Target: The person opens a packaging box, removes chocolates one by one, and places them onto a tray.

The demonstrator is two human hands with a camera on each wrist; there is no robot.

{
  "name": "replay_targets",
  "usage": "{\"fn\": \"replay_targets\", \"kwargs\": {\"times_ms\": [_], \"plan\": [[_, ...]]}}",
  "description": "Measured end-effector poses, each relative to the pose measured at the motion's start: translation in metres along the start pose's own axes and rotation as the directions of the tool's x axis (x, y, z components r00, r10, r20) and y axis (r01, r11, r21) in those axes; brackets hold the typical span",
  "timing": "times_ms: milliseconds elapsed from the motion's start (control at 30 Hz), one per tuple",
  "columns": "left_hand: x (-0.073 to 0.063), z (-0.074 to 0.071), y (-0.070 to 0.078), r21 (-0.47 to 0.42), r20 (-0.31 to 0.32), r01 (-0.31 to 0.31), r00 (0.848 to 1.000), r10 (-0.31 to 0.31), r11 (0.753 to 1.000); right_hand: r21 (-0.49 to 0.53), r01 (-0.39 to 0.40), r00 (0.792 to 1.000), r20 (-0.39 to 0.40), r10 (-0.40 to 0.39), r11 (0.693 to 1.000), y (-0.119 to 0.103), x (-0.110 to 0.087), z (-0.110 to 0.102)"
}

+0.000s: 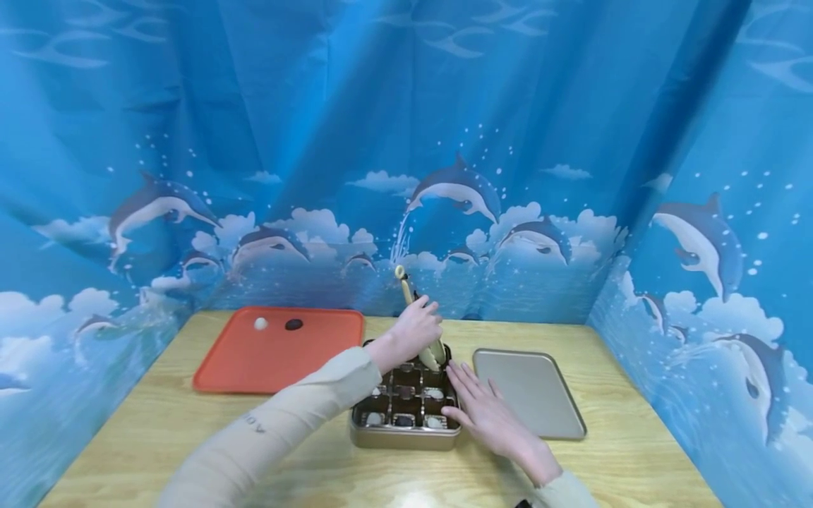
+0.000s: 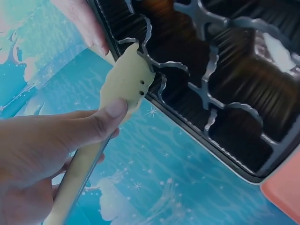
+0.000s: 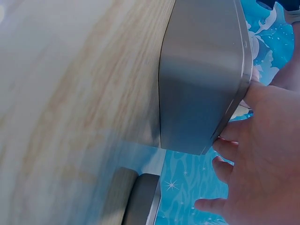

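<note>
My left hand [image 1: 411, 330] grips cream-coloured tongs [image 1: 434, 355] with a scalloped head. Their ring end points up and away; the head dips into the far right corner compartment of a metal tin [image 1: 406, 439]. In the left wrist view the thumb presses on the tongs [image 2: 124, 82]; whether anything is between the tips is hidden. The tin has a black divider insert [image 2: 206, 93] with small white and dark pieces [image 1: 404, 420] in its compartments. My right hand [image 1: 488, 416], fingers extended, touches the tin's right rim, as the right wrist view also shows on the tin wall [image 3: 201, 84].
An orange-red tray [image 1: 273, 363] lies left of the tin, with one white piece [image 1: 261, 324] and one dark oval piece [image 1: 294, 324] on it. To the right lies a flat metal lid [image 1: 540, 395]. A blue dolphin curtain [image 1: 356, 176] hangs behind the wooden table [image 1: 305, 466].
</note>
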State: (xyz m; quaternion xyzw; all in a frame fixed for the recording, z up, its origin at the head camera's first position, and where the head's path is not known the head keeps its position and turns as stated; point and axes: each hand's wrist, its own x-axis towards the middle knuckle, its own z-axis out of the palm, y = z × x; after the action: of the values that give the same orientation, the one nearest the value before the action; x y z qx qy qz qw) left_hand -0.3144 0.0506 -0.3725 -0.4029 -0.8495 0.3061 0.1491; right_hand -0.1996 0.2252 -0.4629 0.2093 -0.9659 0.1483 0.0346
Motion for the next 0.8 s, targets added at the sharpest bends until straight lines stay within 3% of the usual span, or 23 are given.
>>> {"fn": "replay_targets", "kwargs": {"times_ms": [200,300,500,667,800], "plan": [[0.008,-0.002,0.004,-0.013,0.053,0.001,0.999,0.000,1.000,0.006,-0.003,1.000,0.000,0.003,1.000,-0.001,0.000,0.001],[0.008,0.001,0.004,-0.018,0.040,0.019,0.999,-0.019,1.000,0.003,-0.003,1.000,0.000,0.003,1.000,0.000,0.000,0.001],[-0.005,0.010,0.001,-0.016,-0.083,0.052,0.995,-0.053,0.998,0.019,-0.003,1.000,0.002,0.003,1.000,-0.002,0.000,0.000],[-0.018,0.014,-0.007,-0.027,-0.224,0.080,0.971,-0.084,0.996,0.023,-0.006,1.000,0.003,0.006,1.000,-0.003,0.000,-0.001],[-0.025,0.018,-0.012,-0.042,-0.260,0.091,0.960,-0.099,0.995,0.014,-0.006,1.000,-0.003,0.006,1.000,-0.002,-0.001,-0.001]]}}
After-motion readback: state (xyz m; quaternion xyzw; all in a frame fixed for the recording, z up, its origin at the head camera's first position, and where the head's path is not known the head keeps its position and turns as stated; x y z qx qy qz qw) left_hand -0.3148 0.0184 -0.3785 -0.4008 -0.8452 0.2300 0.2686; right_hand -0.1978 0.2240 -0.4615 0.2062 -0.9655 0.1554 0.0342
